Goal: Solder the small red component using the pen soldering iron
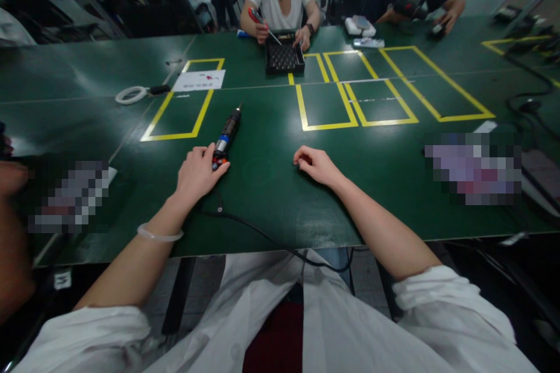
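Note:
My left hand (199, 172) is closed around the rear end of an electric screwdriver (227, 132), which lies on the green table with its bit pointing away from me. The tool has a black body with a blue band and some red-orange at the back. A black cord (262, 237) runs from near it across the table and over the front edge. To the right, my right hand (319, 166) rests on the table with its fingers curled together. A small dark spot shows at its fingertips; I cannot make out what it is.
Yellow tape rectangles (329, 126) mark the green table (262, 186). A printed sheet (199, 80) and a white ring-shaped tool (131, 95) lie to the left. Opposite, a person holds a red-handled tool over a black tray (285, 69). Blurred items lie at both sides.

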{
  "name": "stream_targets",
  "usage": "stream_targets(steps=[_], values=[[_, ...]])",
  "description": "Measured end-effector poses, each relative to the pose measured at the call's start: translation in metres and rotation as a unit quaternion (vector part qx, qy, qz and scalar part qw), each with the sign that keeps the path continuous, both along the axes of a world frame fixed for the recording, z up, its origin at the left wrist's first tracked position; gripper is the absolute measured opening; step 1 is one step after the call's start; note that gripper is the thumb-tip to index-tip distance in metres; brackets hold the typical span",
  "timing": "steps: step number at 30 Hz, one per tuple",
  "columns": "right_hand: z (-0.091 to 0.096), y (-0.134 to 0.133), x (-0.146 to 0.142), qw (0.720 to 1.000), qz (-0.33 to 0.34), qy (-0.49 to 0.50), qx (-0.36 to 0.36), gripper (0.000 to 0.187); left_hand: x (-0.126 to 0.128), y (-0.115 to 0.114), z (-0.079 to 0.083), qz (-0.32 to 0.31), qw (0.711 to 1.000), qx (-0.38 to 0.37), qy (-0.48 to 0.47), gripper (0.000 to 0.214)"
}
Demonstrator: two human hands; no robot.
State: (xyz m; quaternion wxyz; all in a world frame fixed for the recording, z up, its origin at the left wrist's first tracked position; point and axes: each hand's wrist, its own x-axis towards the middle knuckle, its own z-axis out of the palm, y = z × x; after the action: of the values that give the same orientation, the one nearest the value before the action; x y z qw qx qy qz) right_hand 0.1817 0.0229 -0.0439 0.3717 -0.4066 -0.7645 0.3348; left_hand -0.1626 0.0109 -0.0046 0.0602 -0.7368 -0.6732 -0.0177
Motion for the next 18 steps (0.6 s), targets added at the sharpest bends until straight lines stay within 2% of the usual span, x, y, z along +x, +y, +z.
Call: stream_targets(steps=[7,11,14,18], values=[[0.003,-0.001,-0.002,1.0,0.003,-0.004,-0.01,0.014,-0.088,0.009,0.006,0.111,0.992,-0.005,0.06,0.075],[0.0,-0.001,-0.002,1.0,0.007,0.001,-0.011,0.013,-0.133,0.019,0.005,0.149,0.985,-0.005,0.089,0.078],[-0.002,0.0,-0.002,1.0,0.007,-0.004,-0.012,0.014,-0.156,0.023,0.006,0.17,0.98,-0.008,0.099,0.08],[-0.001,0.0,-0.002,1.0,0.007,-0.012,-0.016,0.014,-0.166,0.02,0.009,0.175,0.979,0.006,0.104,0.077]])
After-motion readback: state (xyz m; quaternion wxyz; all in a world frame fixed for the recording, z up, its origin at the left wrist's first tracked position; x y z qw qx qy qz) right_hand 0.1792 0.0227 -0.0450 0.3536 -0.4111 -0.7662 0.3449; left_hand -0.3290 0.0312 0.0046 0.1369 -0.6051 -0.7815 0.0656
